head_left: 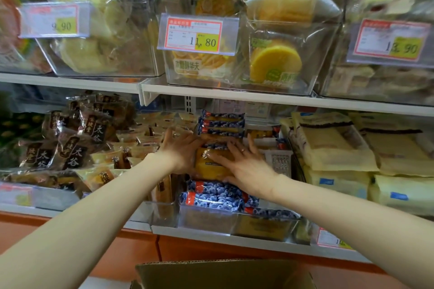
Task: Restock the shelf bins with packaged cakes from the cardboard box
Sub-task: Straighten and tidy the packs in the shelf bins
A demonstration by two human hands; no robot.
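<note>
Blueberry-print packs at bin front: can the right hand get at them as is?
Probably yes. The right hand rests on the yellow cake pack just behind the blueberry-print packs, which lie uncovered in the open-topped clear bin; nothing sits between.

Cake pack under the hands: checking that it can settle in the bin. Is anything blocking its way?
Nothing visible does. The left hand and right hand rest on the cake pack, which lies in the bin, in the gap between the rear blueberry stack and the front blueberry packs.
</note>
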